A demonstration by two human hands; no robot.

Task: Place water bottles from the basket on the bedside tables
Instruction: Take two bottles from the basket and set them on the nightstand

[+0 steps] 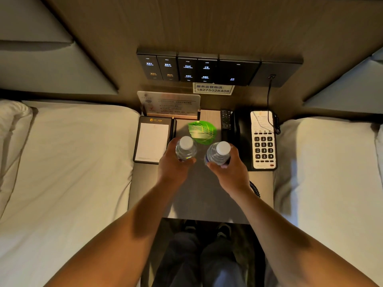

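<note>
Two clear water bottles with white caps stand upright over the middle of the grey bedside table (203, 195). My left hand (175, 165) is wrapped around the left bottle (186, 149). My right hand (229, 171) grips the right bottle (219, 154). The bottles are side by side, a small gap between them. Their bases are hidden by my hands, so I cannot tell whether they touch the tabletop. No basket is in view.
A notepad holder (152, 139) with a pen lies at the table's left, a green leaf card (203, 131) behind the bottles, a remote (226, 120) and a telephone (262, 141) at the right. White beds (66, 162) flank both sides. A switch panel (196, 68) is on the wall.
</note>
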